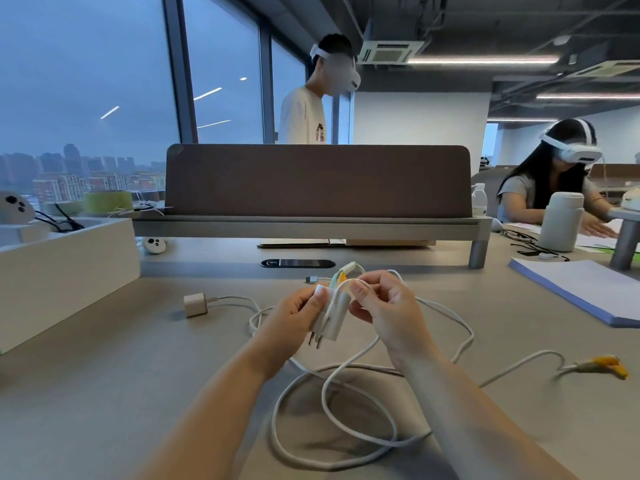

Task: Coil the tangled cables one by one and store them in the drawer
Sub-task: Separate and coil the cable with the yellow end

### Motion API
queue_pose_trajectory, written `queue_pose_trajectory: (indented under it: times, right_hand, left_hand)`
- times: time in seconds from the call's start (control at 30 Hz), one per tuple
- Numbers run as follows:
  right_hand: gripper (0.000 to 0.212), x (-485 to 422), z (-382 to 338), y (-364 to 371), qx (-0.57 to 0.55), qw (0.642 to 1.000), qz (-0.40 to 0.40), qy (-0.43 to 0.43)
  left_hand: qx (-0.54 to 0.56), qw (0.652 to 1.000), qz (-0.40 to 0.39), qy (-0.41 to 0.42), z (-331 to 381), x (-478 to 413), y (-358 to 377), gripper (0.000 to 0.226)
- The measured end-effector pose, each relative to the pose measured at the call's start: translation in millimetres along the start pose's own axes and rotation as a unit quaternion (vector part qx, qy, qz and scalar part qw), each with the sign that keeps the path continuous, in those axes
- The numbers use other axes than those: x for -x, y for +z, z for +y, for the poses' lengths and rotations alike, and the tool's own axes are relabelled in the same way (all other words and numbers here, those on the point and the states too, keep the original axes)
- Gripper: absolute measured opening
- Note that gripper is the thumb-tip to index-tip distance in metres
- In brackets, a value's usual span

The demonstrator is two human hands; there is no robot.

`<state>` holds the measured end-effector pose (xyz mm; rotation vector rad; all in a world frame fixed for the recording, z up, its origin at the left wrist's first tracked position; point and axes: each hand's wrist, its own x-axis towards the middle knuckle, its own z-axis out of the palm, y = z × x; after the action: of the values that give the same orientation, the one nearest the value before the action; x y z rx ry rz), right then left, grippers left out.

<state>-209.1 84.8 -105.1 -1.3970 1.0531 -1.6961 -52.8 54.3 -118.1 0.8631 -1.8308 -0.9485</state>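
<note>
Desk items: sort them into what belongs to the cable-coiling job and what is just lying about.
Job:
white charger with prongs, held by left hand and right hand
tangled white cables
small square charger
yellow-tipped cable

Lying about:
white controller
white flask
paper stack
water bottle

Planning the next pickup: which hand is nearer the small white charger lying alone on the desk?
Left. The left hand is just right of the small charger; the right hand is farther right, beyond the left hand.
</note>
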Motion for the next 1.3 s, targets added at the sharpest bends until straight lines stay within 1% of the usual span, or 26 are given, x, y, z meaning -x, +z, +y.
queue_pose_trajectory:
  times: [0.07,0.17,0.3,0.33,0.4,0.5,0.57,0.67,0.8,0.87,0.9,0.97,1.0,1.1,1.23,1.3]
  right_hand:
    - [0.006,-1.6,1.1,-1.5,-0.046,0.998,0.004,0.045]
    - [0.011,-4.0,3.8,-4.0,-0.08,0.992,0.03,0.088]
    - [0.012,-2.6,1.0,-3.4,-0.093,0.988,0.045,0.112]
    - [0.013,-1.7,0.1,-2.2,-0.102,0.986,0.043,0.121]
    - [0.017,-0.1,-1.7,0.0,-0.125,0.98,0.031,0.152]
    - [0.018,2.0,-4.6,2.2,-0.174,0.963,0.014,0.207]
    - [0.014,2.3,-5.8,2.7,-0.211,0.948,0.008,0.239]
    - [0.01,1.8,-5.8,6.2,-0.228,0.937,0.001,0.266]
    - [0.02,-1.0,-2.9,8.6,-0.201,0.941,0.019,0.273]
    - [0.018,-0.5,-2.6,10.0,-0.189,0.942,0.021,0.275]
    - [0.017,0.4,-2.6,10.9,-0.185,0.943,0.019,0.276]
    - [0.016,2.3,-1.7,12.6,-0.18,0.945,0.018,0.273]
    - [0.015,3.2,-0.8,13.1,-0.18,0.946,0.019,0.27]
    - [0.015,5.0,0.8,14.8,-0.167,0.953,0.016,0.251]
    - [0.01,5.6,5.2,20.5,-0.063,0.98,-0.007,0.188]
    - [0.008,7.1,8.4,23.1,-0.006,0.988,-0.015,0.156]
  left_hand:
    - [0.025,1.0,-0.009,-0.009,2.1,2.2,-1.0,0.039]
    - [0.059,0.997,-0.023,-0.035,6.7,5.2,1.6,0.036]
    - [0.122,0.99,-0.027,-0.061,8.5,6.9,2.4,0.051]
    - [0.143,0.987,-0.027,-0.066,8.8,7.0,2.2,0.051]
    - [0.183,0.98,-0.025,-0.075,8.5,6.4,2.5,0.046]
    - [0.211,0.974,-0.011,-0.082,7.6,6.1,5.1,0.043]
    - [0.235,0.968,0.005,-0.086,8.9,6.1,8.7,0.041]
    - [0.279,0.955,0.024,-0.098,15.0,5.8,15.8,0.035]
    - [0.297,0.95,0.017,-0.1,20.2,5.1,22.2,0.041]
    - [0.29,0.953,0.003,-0.085,22.8,5.8,24.3,0.043]
    - [0.283,0.956,0.002,-0.079,23.7,6.5,25.3,0.04]
    - [0.275,0.959,0.011,-0.074,23.6,7.1,26.5,0.031]
    - [0.276,0.958,0.018,-0.077,24.1,7.4,26.9,0.03]
    - [0.285,0.953,0.044,-0.09,21.9,6.4,26.3,0.035]
    - [0.318,0.94,0.083,-0.089,20.9,5.7,25.0,0.034]
    - [0.343,0.929,0.1,-0.096,19.1,4.1,24.2,0.036]
